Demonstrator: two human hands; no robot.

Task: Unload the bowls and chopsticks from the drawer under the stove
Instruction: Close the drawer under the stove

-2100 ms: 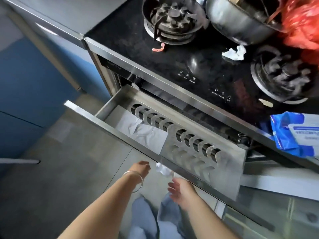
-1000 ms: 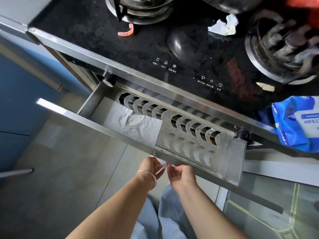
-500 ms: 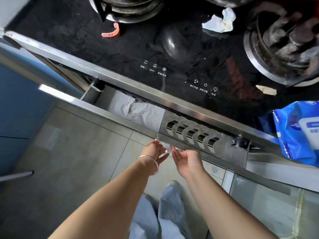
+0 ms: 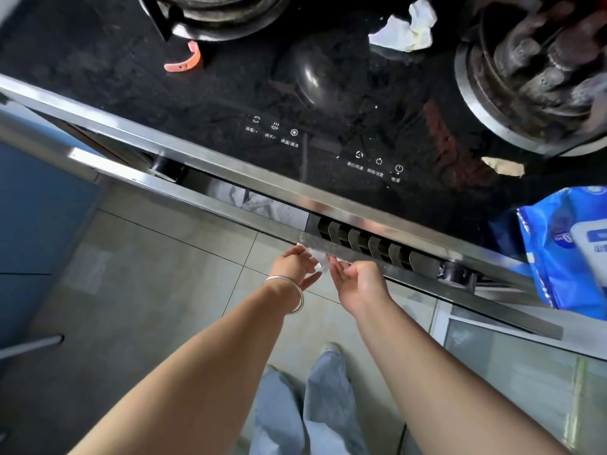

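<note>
The fingers of the left hand (image 4: 297, 265) hold a white tissue (image 4: 318, 258) at the front edge of the drawer (image 4: 230, 215). The right hand (image 4: 359, 281) is beside it, fingers loosely bent, holding nothing. The drawer under the stove (image 4: 328, 110) is nearly closed.

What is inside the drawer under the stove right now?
Through the narrow gap in the drawer, only crumpled white paper lining and a slotted metal rack show. No bowls or chopsticks are visible; the rest is covered by the stove's front edge.
</note>
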